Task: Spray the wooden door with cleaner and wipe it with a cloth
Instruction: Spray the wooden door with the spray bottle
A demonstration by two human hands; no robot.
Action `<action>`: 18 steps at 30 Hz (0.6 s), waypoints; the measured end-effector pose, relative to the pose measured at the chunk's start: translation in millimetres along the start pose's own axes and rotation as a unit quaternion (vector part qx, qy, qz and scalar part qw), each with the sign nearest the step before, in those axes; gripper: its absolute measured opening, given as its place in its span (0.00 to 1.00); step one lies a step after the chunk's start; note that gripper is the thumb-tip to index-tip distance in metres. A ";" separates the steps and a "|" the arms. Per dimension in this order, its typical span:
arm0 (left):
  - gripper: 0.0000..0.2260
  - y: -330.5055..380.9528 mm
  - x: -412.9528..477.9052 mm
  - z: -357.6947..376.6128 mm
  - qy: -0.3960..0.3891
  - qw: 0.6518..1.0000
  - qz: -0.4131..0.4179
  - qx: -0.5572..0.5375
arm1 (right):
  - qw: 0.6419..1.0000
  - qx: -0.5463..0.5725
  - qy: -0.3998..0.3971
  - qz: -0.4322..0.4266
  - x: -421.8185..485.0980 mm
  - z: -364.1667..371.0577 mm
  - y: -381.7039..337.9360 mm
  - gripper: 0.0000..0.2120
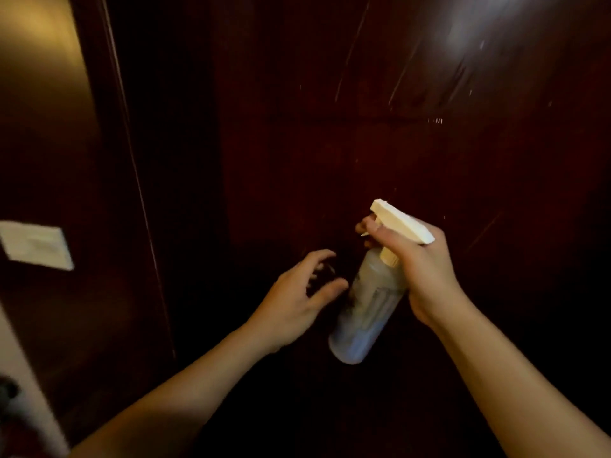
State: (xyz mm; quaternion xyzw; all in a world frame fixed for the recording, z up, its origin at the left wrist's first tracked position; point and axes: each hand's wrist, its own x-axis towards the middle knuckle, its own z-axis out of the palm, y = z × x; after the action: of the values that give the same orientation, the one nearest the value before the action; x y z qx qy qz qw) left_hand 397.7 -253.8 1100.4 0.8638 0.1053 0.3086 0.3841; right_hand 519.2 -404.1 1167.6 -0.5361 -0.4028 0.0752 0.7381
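A dark reddish wooden door (330,143) fills most of the head view, with wet streaks and droplets shining near its upper right. My right hand (420,259) grips the neck of a translucent spray bottle (367,309) with a cream trigger head, fingers curled on the trigger, nozzle aimed at the door. My left hand (297,299) hovers just left of the bottle with spread, loosely curved fingers and holds nothing. I see no cloth.
The door frame (132,193) runs down the left side. A white wall switch plate (36,244) sits at the far left on a tan wall. A dark object shows at the lower left corner, too blurred to identify.
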 end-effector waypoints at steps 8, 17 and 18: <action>0.25 10.9 147.8 -100.7 0.191 0.968 0.080 0.144 | 0.975 -0.161 -0.030 -0.149 101.3 3.5 -82.4 0.09; 0.24 21.8 263.8 -180.0 0.274 0.939 0.169 0.121 | 0.940 -0.260 -0.011 -0.220 206.1 53.7 -164.6 0.12; 0.24 26.4 276.1 -183.7 0.277 0.937 0.176 0.119 | 0.937 -0.272 -0.014 -0.217 216.3 57.3 -172.0 0.12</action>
State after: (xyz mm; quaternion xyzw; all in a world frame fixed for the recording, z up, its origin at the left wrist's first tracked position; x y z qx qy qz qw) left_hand 500.8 -46.2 1338.9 0.7884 0.0892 0.5833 0.1738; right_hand 569.0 -316.0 1431.0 -0.6146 -0.5245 -0.1919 0.5571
